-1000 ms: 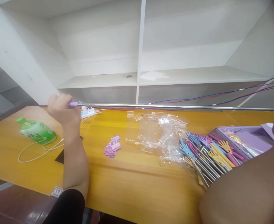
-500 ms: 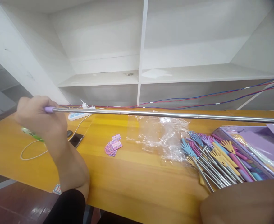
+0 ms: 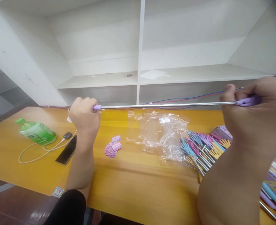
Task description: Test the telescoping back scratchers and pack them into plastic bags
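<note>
A telescopic back scratcher [image 3: 166,105] spans level above the table, its silver rod partly extended. My left hand [image 3: 84,114] is closed in a fist around its purple handle, whose end shows beside the thumb. At the other end, my right hand [image 3: 253,106] wraps round the purple head, hiding most of it. Below my right forearm lies a pile of more back scratchers [image 3: 199,147], with blue, pink, purple and yellow hand-shaped heads and silver rods. Clear plastic bags [image 3: 161,134] lie under the rod, and small pink-purple cards [image 3: 113,146] are heaped nearer my left hand.
A green bottle [image 3: 38,132] lies at the left by a white cable [image 3: 26,161] and a phone [image 3: 66,153]. White shelving [image 3: 140,56] rises behind the wooden table [image 3: 133,184]. A purple box [image 3: 222,132] stands at the right, partly behind my forearm.
The rod has become shorter between my hands. My left hand has moved right, and my right hand has come into view from the right, gripping the head end.
</note>
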{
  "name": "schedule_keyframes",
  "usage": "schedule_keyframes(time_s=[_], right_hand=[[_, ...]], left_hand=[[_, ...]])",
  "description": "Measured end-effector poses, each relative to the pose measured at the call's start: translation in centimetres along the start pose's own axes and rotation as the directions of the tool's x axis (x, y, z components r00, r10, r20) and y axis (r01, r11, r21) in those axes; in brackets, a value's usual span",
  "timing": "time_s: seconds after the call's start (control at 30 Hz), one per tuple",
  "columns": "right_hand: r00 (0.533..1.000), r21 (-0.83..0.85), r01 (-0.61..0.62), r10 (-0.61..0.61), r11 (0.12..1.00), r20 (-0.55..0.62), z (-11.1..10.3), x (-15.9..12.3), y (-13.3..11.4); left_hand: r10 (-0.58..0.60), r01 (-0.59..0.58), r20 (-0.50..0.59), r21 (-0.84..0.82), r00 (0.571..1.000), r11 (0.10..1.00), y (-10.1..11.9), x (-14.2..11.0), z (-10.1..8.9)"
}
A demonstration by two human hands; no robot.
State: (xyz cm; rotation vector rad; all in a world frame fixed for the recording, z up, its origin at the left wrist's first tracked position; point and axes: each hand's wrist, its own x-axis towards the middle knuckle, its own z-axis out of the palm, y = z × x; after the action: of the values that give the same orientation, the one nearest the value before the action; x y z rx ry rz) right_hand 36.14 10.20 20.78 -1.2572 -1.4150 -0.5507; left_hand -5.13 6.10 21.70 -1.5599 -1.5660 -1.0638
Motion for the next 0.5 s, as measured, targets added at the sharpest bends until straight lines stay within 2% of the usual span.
schedule_keyframes(time_s=[0.1, 0.2, 0.33, 0.43, 0.5], right_hand=[[0.994, 0.019, 0.076, -0.075, 0.997, -0.076, 1.8, 0.4, 0.3], [0.993, 0.001, 0.1, -0.1, 0.995, -0.056, 2.7, 0.2, 0.6], [0.997, -0.028, 0.069, -0.069, 0.997, -0.015, 2.8, 0.1, 0.8], [0.998, -0.044, 0.058, -0.058, 0.997, -0.001, 2.8, 0.0, 0.0], [0.994, -0.012, 0.106, -0.105, 0.994, 0.035, 2.9, -0.4, -1.5]], left_hand=[[-0.015, 0.013, 0.065, 0.037, 0.998, 0.999, -0.1, 0.0, 1.1], [-0.037, 0.03, 0.11, 0.064, 0.993, 0.998, -0.4, 0.2, 1.9], [-0.078, 0.07, 0.142, 0.057, 0.987, 0.996, -0.7, 0.4, 2.4], [-0.076, 0.066, 0.152, 0.067, 0.985, 0.996, 0.5, -0.2, 2.5], [-0.049, 0.037, 0.18, 0.069, 0.982, 0.997, 2.1, -1.1, 2.8]])
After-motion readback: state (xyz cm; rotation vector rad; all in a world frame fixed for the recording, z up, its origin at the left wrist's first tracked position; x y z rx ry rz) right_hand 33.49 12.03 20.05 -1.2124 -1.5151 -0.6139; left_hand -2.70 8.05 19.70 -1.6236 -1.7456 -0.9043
